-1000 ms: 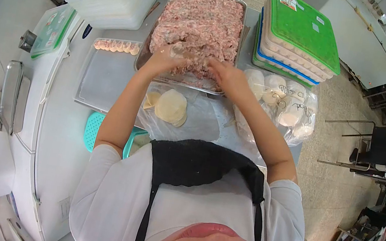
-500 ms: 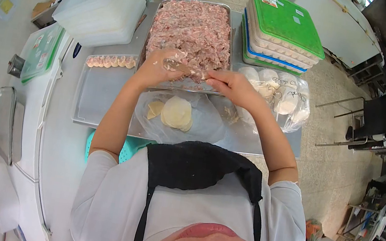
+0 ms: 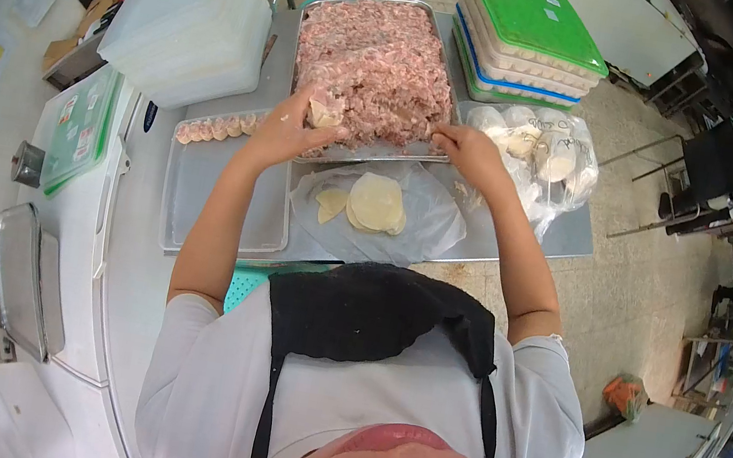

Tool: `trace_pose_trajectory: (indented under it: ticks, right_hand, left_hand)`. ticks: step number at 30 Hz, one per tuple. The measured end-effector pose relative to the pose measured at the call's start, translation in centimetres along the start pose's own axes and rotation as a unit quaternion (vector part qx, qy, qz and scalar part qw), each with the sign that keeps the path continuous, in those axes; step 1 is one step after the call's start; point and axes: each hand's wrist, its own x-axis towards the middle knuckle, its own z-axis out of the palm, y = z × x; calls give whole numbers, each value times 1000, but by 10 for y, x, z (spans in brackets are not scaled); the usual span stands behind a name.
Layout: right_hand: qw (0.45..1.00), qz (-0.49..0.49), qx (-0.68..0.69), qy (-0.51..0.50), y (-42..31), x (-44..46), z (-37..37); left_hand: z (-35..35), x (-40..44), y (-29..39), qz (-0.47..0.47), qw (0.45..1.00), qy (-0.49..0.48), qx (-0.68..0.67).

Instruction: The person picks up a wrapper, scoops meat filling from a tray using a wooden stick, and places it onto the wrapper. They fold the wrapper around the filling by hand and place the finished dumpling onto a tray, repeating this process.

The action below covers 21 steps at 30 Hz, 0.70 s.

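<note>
While wrappers (image 3: 376, 202) lie round, mince (image 3: 371, 48) looks lumpy

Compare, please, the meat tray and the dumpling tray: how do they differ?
The meat tray is shiny metal; the dumpling tray has a pale rim. The meat tray is mostly filled with minced meat, whereas the dumpling tray shows one row of dumplings at its far end. Both rest on the table.

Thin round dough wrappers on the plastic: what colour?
The wrappers are pale yellow, clearest in the head view.
</note>
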Motion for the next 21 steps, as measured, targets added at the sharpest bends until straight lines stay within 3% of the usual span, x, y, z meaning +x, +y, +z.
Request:
trace_pose_trajectory:
  ticks: [1, 3, 6, 8, 10, 13, 15, 17, 21]
  right_hand:
    - [1000, 3, -2, 2, -8, -3, -7]
    - [983, -14, 172, 62, -25, -11, -18]
    - [963, -71, 260, 7, -66, -18, -28]
    - [968, -89, 235, 13, -76, -18, -11]
    - [972, -106, 210, 16, -73, -18, -11]
    - [981, -149, 122, -5, -60, -11, -51]
    - [992, -48, 103, -49, -62, -15, -75]
    - [983, -45, 174, -33, -54, -17, -66]
    - [982, -116, 142, -41, -54, -9, -40]
  left_hand:
    - [-6, 1, 1, -3, 999, -7, 37]
    - [-11, 1, 8, 18, 999, -13, 37]
    - [-13, 6, 29, 48, 997, -43, 29]
    - [-10, 10, 33, 59, 996, -70, 20]
    - [-6, 16, 31, 148, 984, -71, 63]
    - [4, 22, 9, 75, 991, -111, 9]
    - [9, 24, 4, 97, 991, -87, 22]
    - [11, 27, 5, 121, 990, -66, 35]
    - [11, 29, 23, 112, 988, -79, 73]
